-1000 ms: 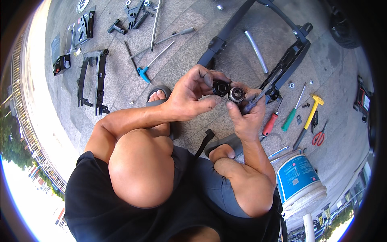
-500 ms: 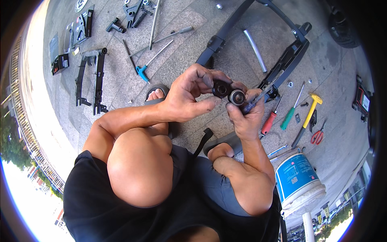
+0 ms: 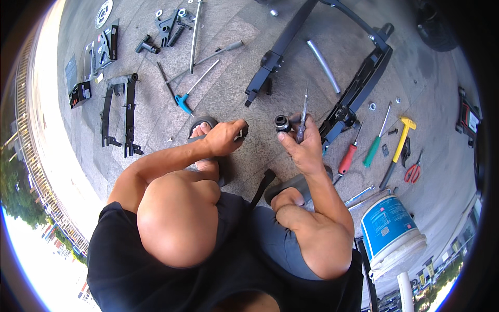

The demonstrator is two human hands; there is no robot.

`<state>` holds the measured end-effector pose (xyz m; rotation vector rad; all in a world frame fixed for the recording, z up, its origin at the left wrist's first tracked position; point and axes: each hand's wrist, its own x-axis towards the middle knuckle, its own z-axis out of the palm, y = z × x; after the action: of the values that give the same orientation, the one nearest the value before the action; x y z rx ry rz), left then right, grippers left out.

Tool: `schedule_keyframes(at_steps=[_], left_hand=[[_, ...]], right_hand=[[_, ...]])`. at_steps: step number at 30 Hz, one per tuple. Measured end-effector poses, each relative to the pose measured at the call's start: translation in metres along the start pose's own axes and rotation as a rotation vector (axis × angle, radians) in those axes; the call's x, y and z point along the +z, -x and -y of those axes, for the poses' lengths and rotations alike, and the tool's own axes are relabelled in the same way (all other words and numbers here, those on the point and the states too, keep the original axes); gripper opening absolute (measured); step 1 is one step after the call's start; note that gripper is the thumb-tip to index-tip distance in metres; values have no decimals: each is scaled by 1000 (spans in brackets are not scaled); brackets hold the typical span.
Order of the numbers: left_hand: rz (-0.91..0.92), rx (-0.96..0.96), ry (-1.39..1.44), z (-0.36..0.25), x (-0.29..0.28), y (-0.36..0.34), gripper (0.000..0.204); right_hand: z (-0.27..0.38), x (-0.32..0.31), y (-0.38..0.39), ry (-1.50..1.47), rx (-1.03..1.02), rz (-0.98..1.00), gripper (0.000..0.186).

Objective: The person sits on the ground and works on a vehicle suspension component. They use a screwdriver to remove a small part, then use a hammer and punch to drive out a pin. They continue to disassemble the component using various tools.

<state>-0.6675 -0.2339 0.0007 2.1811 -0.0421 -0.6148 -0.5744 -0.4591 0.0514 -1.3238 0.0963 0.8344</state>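
In my right hand (image 3: 307, 144) is a short black cylindrical part (image 3: 282, 124) with a metal ring in its open end, pinched at the fingertips. The same hand also grips a thin screwdriver (image 3: 301, 131) with a translucent purplish handle, its shaft pointing away from me. My left hand (image 3: 227, 138) is curled closed near my left foot, apart from the right one. Something dark, seemingly a black round part (image 3: 242, 134), shows at its fingers; most of it is hidden.
A large black metal frame (image 3: 362, 78) lies ahead right, with a silver tube (image 3: 323, 66) inside it. Right are a red screwdriver (image 3: 347, 159), green screwdriver (image 3: 372, 152), yellow hammer (image 3: 400, 148), pliers (image 3: 413, 173) and bucket (image 3: 389, 224). Left lie a blue T-handle tool (image 3: 183, 103) and smaller black frame (image 3: 128, 117).
My hands were together with the two round black parts side by side. Now they are apart: the left has drawn back left and curled up, while the right still holds its part and the screwdriver.
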Motion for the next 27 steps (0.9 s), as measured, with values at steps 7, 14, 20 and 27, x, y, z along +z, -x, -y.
schedule_keyframes(at_steps=[7,14,20,27], left_hand=[[-23,9,212,-37,-26,-7,42],[89,194,576,-89,-77,-37,51],[40,162,526,-92,-80,-58,39],[-315,9,1036,-61,-88,-41,32]], right_hand=[[6,-6,5,-328,58,124,36],[17,1,2,-359,50,188,32],[25,3,-12,-212,-62,89,29],[-38,1,-24,778,-533,58,32]])
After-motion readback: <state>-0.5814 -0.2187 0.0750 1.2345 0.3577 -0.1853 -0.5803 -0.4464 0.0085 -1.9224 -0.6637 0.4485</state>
